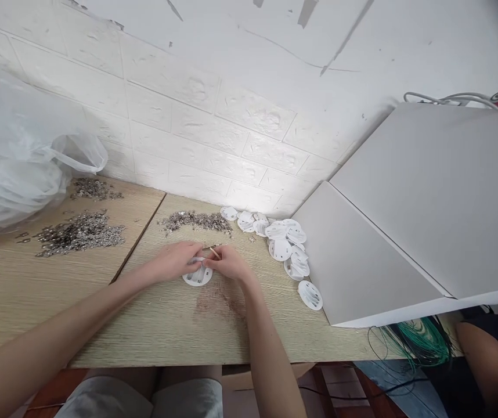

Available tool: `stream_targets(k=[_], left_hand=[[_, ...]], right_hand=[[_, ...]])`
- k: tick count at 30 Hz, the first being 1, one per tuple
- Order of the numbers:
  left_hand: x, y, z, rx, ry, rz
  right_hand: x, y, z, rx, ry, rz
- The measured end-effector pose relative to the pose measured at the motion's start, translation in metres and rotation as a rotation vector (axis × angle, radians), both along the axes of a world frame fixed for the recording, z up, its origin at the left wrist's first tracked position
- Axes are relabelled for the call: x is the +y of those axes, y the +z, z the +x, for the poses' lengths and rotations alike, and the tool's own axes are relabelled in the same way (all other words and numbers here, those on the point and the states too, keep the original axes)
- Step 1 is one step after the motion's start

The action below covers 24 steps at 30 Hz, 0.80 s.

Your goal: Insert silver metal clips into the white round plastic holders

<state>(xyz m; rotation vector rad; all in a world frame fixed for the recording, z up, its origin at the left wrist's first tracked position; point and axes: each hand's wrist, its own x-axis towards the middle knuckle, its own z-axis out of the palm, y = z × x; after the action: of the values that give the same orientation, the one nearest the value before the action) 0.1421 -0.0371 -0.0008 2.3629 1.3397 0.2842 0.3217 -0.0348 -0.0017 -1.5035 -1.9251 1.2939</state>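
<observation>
A round white plastic disc (197, 276) with raised slots and small metal bits lies on the wooden table between my hands. My left hand (178, 259) pinches its far left edge, fingers closed. On the other side, my right hand (228, 264) has its thumb at the disc's far right edge, and a thin pale stick (215, 253) shows between its closed fingers. Fingers partly hide the disc's far rim. Just beyond my hands is a strip of small metal pieces (197, 220).
Several similar white discs (280, 249) lie in a curved row at the right. Larger heaps of metal parts (81, 232) sit left of the table seam. A clear plastic bag (14, 157) stands far left, a grey panel box (406, 203) right. Green wires (425, 342) and another person's limb (484, 360) are lower right.
</observation>
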Motion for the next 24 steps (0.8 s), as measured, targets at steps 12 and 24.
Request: stream_targets(k=[12, 24], left_hand=[[0.002, -0.012, 0.0, 0.007, -0.004, 0.077], [0.018, 0.008, -0.019, -0.065, 0.302, 0.246]], right_hand=[[0.003, -0.007, 0.006, 0.031, 0.132, 0.118], [0.003, -0.007, 0.004, -0.091, -0.146, 0.266]])
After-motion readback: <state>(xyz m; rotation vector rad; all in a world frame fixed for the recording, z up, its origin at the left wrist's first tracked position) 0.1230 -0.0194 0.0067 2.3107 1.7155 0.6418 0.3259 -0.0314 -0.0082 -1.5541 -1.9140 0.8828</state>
